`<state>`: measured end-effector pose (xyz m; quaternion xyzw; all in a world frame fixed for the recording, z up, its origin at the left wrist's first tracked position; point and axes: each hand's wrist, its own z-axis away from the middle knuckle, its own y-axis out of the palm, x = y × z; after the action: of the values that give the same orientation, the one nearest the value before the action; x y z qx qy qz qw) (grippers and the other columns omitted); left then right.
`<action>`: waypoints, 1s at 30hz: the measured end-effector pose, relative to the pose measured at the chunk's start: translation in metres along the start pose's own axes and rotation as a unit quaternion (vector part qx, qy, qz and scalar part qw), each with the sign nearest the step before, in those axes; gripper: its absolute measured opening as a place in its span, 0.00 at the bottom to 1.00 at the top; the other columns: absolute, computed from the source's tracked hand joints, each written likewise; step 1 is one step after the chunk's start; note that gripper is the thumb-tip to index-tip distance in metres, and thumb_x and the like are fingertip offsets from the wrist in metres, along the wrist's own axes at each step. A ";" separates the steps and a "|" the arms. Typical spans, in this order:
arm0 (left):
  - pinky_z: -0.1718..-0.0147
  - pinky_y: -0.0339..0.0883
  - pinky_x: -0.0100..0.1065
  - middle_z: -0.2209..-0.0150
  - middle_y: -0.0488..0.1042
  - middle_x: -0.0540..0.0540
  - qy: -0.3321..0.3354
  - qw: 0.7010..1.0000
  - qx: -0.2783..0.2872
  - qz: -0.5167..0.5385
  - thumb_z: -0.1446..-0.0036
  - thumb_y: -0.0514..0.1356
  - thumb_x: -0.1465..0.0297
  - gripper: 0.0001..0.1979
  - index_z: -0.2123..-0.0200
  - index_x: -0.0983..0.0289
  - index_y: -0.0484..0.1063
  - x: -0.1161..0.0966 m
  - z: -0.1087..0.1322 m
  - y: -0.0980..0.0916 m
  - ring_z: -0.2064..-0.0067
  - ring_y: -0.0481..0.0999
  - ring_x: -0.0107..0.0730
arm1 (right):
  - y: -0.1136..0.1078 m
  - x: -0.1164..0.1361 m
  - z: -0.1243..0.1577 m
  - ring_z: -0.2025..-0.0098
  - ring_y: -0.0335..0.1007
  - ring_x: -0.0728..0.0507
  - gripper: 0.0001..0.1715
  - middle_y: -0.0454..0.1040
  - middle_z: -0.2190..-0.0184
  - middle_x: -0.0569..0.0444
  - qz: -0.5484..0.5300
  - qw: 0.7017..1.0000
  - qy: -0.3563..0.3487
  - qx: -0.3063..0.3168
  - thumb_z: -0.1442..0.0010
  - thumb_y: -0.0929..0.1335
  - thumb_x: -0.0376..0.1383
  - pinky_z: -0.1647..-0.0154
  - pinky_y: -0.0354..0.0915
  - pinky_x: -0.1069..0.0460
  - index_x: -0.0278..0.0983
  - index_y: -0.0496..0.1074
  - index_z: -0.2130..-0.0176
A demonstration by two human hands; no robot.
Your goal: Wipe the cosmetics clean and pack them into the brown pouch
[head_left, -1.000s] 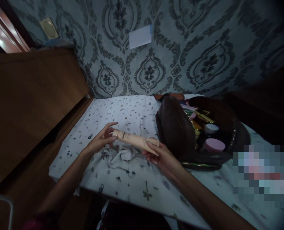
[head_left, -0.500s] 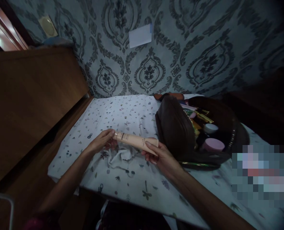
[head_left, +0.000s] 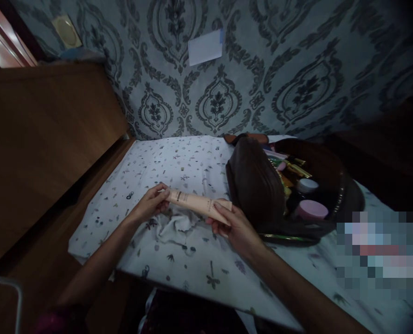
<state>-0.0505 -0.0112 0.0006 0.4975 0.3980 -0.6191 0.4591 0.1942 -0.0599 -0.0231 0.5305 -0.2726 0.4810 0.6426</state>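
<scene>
I hold a long peach-coloured cosmetic tube level above the patterned white cloth that covers the table. My left hand is closed round its cap end, fingers wrapped over the tip. Gripping the flat tail end is my right hand, thumb on top. Under the tube lies a crumpled pale rag.
An open dark brown cosmetic bag stands just right of my right hand, holding a pink-lidded jar, a white-lidded jar and gold tubes. A wooden cabinet flanks the left. Patterned wallpaper rises behind.
My left fingers, spread at the tube's cap a second ago, have closed round it. The tube has sunk slightly toward the cloth.
</scene>
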 end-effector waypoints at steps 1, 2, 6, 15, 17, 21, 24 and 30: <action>0.85 0.51 0.19 0.80 0.65 0.43 0.011 1.000 -0.001 0.005 0.54 0.67 0.47 0.27 0.65 0.63 0.66 0.002 -0.001 0.001 0.82 0.62 0.17 | 0.000 0.000 0.000 0.84 0.63 0.48 0.26 0.76 0.81 0.53 0.004 1.000 -0.004 -0.008 0.53 0.75 0.54 0.83 0.48 0.55 0.38 0.68 0.65; 0.84 0.51 0.19 0.78 0.66 0.44 0.022 1.000 -0.001 0.007 0.54 0.68 0.48 0.27 0.64 0.63 0.67 0.003 -0.001 0.002 0.81 0.62 0.17 | 0.001 0.000 0.000 0.84 0.62 0.48 0.27 0.75 0.82 0.53 0.007 1.000 -0.008 -0.018 0.52 0.74 0.55 0.83 0.47 0.55 0.39 0.67 0.66; 0.83 0.51 0.20 0.75 0.67 0.45 0.066 0.998 0.006 0.001 0.50 0.67 0.51 0.24 0.62 0.63 0.68 0.006 0.001 0.002 0.79 0.61 0.17 | 0.000 0.001 -0.001 0.85 0.62 0.48 0.28 0.75 0.82 0.54 0.010 0.999 -0.014 -0.037 0.52 0.73 0.58 0.84 0.47 0.55 0.39 0.67 0.66; 0.75 0.61 0.25 0.70 0.69 0.48 0.186 0.980 0.015 -0.067 0.44 0.63 0.53 0.22 0.55 0.62 0.67 0.002 0.002 -0.003 0.74 0.67 0.23 | -0.001 0.001 -0.001 0.84 0.64 0.48 0.26 0.75 0.81 0.53 -0.027 0.999 0.011 -0.018 0.52 0.74 0.56 0.83 0.49 0.55 0.39 0.67 0.67; 0.67 0.67 0.30 0.66 0.72 0.52 0.188 0.977 0.012 -0.104 0.40 0.58 0.50 0.24 0.51 0.62 0.65 0.005 0.003 -0.004 0.67 0.73 0.30 | -0.001 0.000 -0.001 0.82 0.65 0.48 0.26 0.76 0.80 0.53 -0.036 0.999 -0.003 -0.018 0.50 0.74 0.55 0.83 0.50 0.56 0.39 0.67 0.65; 0.48 0.65 0.45 0.46 0.71 0.62 0.203 0.913 0.068 -0.346 0.38 0.57 0.52 0.26 0.42 0.59 0.63 0.020 0.018 -0.002 0.45 0.70 0.46 | -0.002 -0.001 -0.003 0.81 0.65 0.48 0.27 0.77 0.78 0.53 -0.054 0.998 -0.037 -0.025 0.51 0.74 0.56 0.82 0.52 0.56 0.39 0.68 0.63; 0.49 0.65 0.45 0.45 0.71 0.61 0.288 0.794 0.104 -0.525 0.35 0.57 0.60 0.19 0.43 0.57 0.67 0.037 0.033 0.002 0.45 0.68 0.45 | -0.002 -0.002 -0.003 0.81 0.66 0.48 0.30 0.77 0.78 0.53 -0.054 0.997 -0.044 -0.023 0.54 0.75 0.57 0.82 0.50 0.56 0.39 0.68 0.63; 0.67 0.64 0.34 0.67 0.73 0.56 0.445 0.698 -0.056 -0.558 0.33 0.48 0.75 0.12 0.57 0.63 0.71 0.040 0.040 0.028 0.65 0.70 0.36 | 0.003 -0.006 0.001 0.80 0.66 0.47 0.28 0.77 0.77 0.53 -0.007 0.997 -0.075 -0.015 0.49 0.72 0.57 0.82 0.51 0.55 0.38 0.70 0.63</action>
<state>-0.0373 -0.0631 -0.0320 0.3747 0.7943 -0.4452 -0.1745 0.1895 -0.0629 -0.0265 0.5570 -0.3239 0.4314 0.6315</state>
